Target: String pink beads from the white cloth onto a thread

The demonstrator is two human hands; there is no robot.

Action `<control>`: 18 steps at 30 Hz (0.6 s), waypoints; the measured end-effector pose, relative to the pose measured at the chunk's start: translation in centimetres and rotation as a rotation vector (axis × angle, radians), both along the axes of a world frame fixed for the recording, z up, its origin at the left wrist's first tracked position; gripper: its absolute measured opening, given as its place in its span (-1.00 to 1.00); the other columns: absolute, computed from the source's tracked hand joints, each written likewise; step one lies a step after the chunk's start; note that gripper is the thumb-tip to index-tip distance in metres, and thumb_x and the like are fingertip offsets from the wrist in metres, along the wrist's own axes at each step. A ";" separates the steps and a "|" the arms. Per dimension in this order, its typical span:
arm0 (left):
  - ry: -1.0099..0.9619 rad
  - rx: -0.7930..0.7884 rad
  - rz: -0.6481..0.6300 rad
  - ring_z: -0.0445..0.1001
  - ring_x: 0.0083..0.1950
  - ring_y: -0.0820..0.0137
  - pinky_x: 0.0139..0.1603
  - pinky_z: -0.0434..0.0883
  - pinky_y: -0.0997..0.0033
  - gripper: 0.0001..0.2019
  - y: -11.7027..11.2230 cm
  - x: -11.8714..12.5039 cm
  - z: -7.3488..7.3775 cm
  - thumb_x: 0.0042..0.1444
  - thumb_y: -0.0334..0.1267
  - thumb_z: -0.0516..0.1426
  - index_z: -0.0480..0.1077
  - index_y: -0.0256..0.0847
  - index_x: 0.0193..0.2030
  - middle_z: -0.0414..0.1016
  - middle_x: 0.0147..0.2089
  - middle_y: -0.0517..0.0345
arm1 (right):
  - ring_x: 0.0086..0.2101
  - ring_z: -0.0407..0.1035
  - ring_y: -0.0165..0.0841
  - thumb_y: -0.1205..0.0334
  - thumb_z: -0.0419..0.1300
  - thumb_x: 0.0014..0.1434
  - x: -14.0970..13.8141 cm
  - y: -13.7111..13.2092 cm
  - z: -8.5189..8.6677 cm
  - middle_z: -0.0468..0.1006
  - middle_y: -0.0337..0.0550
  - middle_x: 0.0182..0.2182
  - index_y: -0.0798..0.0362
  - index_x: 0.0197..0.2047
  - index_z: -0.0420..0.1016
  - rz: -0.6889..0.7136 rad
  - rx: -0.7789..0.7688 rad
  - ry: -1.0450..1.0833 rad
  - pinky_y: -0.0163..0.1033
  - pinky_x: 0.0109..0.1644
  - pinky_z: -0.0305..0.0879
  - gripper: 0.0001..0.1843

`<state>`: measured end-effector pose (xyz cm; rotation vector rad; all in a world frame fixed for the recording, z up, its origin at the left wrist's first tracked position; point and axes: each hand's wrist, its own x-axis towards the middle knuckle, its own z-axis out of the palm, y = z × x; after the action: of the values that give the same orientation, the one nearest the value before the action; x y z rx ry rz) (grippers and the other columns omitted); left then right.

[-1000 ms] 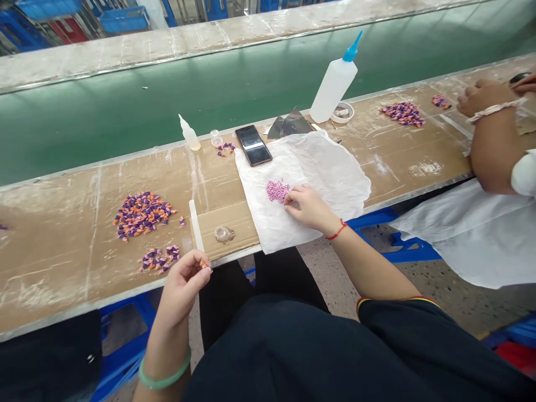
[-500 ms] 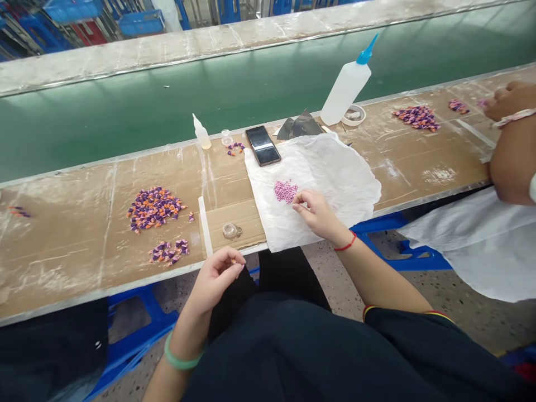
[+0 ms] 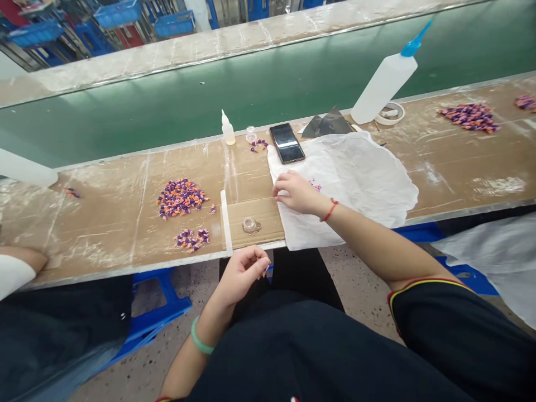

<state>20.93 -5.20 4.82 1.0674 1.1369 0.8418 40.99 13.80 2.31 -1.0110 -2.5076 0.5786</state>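
My left hand (image 3: 245, 274) is closed in a pinch just off the table's front edge, with a tiny purple bit showing at its fingertips. My right hand (image 3: 298, 193) hovers over the left part of a white cloth (image 3: 364, 167), thumb and fingers together; anything between them is too small to make out. Behind its wrist lie small pink beads (image 3: 315, 185), partly hidden. A small round clear pot (image 3: 249, 225) sits on a cardboard piece (image 3: 268, 215) between the hands. To the left are a large pile (image 3: 181, 198) and a smaller pile (image 3: 192, 240) of purple-and-orange pieces.
A phone (image 3: 287, 143) rests at the cloth's back edge. Nearby stand a small dropper bottle (image 3: 228, 129) and a large leaning white bottle (image 3: 384, 89) beside a tape roll (image 3: 391, 113). A white strip (image 3: 226, 222) lies left of the cardboard. Another person's arm (image 3: 25, 259) reaches in at left.
My right hand has moved left from the pink beads toward the cloth's left edge. My left hand keeps its pinch. The view has shifted, so the table things appear farther right.
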 end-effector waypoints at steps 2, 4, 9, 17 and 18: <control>0.004 -0.003 0.003 0.22 -0.51 0.53 -0.46 0.20 0.49 -0.55 -0.2 -0.3 0.0 0.10 0.16 0.25 0.35 -0.24 -0.42 0.32 -0.52 0.23 | -0.14 0.29 -0.13 0.39 0.26 0.13 -1.8 1.3 -0.2 0.50 -0.02 -0.25 0.07 -0.36 0.54 0.042 -0.034 -0.054 -0.07 0.01 0.23 -0.94; 0.011 -0.010 0.015 0.22 -0.51 0.53 -0.46 0.20 0.49 -0.55 -0.4 -0.7 0.0 0.10 0.15 0.25 0.34 -0.24 -0.42 0.32 -0.52 0.23 | -0.13 0.30 -0.14 0.40 0.29 0.09 -2.8 2.1 -0.5 0.51 -0.04 -0.27 0.08 -0.37 0.55 0.075 -0.058 -0.091 -0.11 -0.01 0.24 -0.95; 0.003 -0.011 0.046 0.24 -0.50 0.51 -0.45 0.20 0.49 -0.56 -0.8 -1.3 -0.3 0.10 0.14 0.25 0.35 -0.24 -0.41 0.32 -0.52 0.23 | -0.15 0.33 -0.18 0.40 0.28 0.10 -3.6 2.9 -0.5 0.51 -0.09 -0.30 0.07 -0.38 0.53 0.133 -0.086 -0.175 -0.16 0.01 0.23 -0.94; -0.005 -0.009 0.085 0.22 -0.51 0.52 -0.44 0.20 0.48 -0.59 -1.0 -1.6 -0.4 0.09 0.11 0.25 0.34 -0.23 -0.41 0.31 -0.53 0.25 | -0.26 0.29 -0.20 0.42 0.20 0.14 -4.8 3.2 0.0 0.49 -0.02 -0.34 0.09 -0.43 0.48 0.210 -0.041 -0.331 -0.14 -0.07 0.16 -0.87; -0.003 -0.009 0.092 0.22 -0.51 0.52 -0.44 0.20 0.48 -0.59 -1.1 -1.6 -0.4 0.08 0.10 0.25 0.34 -0.23 -0.41 0.31 -0.53 0.25 | -0.27 0.28 -0.19 0.42 0.19 0.14 -4.9 3.2 0.0 0.49 0.00 -0.34 0.10 -0.43 0.47 0.216 -0.029 -0.347 -0.14 -0.09 0.15 -0.87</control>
<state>19.35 -6.27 4.45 1.0124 1.1928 0.9096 36.07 16.95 2.30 -0.9225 -2.9486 0.5402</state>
